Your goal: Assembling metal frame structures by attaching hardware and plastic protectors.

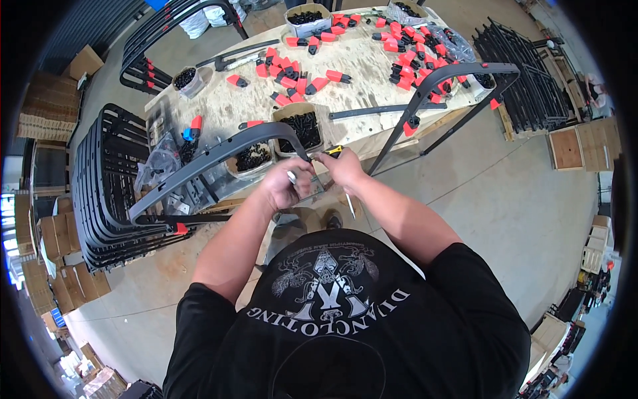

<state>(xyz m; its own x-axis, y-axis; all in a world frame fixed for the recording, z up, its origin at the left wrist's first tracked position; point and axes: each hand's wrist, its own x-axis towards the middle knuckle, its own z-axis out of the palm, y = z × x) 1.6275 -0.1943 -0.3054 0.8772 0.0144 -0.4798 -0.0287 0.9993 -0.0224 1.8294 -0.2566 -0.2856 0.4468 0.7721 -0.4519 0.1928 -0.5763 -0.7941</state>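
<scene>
In front of my body, my left hand is closed around a short silver metal tool; its exact kind is too small to tell. Close to its right, my right hand grips a yellow-and-black-handled tool. Below that fist a thin pale shaft sticks out; I cannot tell whether it belongs to the same tool. The end of a curved black metal frame reaches both hands from the left. Just beyond them stands a box of small black parts, with a second box of black parts beside it.
A wooden worktable carries scattered red-and-black pieces and a flat black bar. Another bent frame leans at its right edge. Black frames are stacked at the left and far right.
</scene>
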